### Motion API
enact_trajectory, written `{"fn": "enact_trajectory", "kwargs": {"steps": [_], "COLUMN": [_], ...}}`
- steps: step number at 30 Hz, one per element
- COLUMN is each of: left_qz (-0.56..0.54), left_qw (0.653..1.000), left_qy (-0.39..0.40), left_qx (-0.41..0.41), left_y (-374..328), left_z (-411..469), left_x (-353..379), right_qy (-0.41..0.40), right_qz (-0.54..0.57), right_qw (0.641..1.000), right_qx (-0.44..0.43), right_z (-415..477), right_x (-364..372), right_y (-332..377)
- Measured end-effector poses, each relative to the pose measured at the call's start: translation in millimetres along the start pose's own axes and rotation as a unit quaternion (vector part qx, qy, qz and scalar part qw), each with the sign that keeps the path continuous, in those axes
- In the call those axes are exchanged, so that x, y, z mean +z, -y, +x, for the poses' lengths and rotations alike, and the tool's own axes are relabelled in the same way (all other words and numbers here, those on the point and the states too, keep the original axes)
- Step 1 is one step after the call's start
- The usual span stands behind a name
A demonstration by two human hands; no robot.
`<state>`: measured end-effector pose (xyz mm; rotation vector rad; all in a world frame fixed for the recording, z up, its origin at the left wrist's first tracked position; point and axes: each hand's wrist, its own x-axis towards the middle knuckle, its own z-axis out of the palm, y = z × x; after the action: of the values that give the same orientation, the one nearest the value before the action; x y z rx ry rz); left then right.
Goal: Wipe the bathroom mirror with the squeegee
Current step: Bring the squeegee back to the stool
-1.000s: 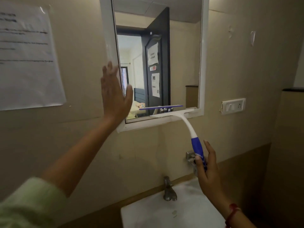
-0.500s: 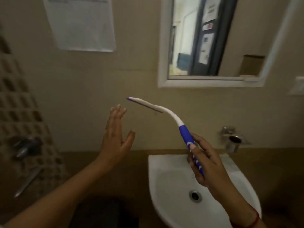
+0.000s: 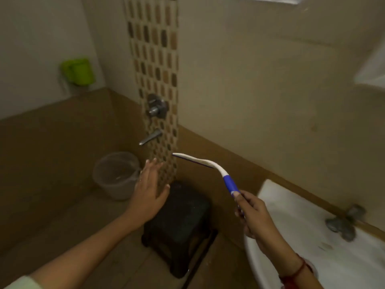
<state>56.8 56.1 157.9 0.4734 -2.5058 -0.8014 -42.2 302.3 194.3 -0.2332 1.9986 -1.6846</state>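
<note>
Stool (image 3: 177, 222) between bucket (image 3: 115, 176) and sink (image 3: 270, 190).

We found the mirror (image 3: 371, 74) cut by the right edge; the right hand (image 3: 256, 217) hid the squeegee (image 3: 228, 181) handle's end.

At ten o'clock, green mug (image 3: 78, 71); at eight, pale bucket (image 3: 116, 174); at six, dark stool (image 3: 179, 224); at four, white basin (image 3: 302, 222) with tap (image 3: 343, 223).
</note>
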Motion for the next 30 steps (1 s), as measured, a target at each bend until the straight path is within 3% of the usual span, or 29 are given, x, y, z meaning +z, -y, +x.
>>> {"fn": "enact_trajectory", "kwargs": {"steps": [8,16,22,30], "left_qz": [0.050,0.072,0.053,0.064], "left_qw": [0.992,0.976,0.970,0.957], "left_qy": [0.075,0.157,0.171,0.221], "left_qx": [-0.087,-0.134,-0.162,-0.176], "left_y": [75.0,170.2,215.5,245.0], "left_z": [-11.7,17.1,14.2,-11.0], "left_x": [48.6,139.6,193.4,230.8], "right_qy": [0.014,0.044,0.047,-0.017], "right_qz": [-0.032,0.016,0.102,0.049], "right_qw": [0.991,0.967,0.951,0.958], "right_qx": [0.130,0.252,0.288,0.282], "right_z": [93.2,202.1,260.1,298.1], "right_x": [65.4,131.5,162.3,183.0], "right_y": [-100.1,-223.2,-297.9,-364.2]}}
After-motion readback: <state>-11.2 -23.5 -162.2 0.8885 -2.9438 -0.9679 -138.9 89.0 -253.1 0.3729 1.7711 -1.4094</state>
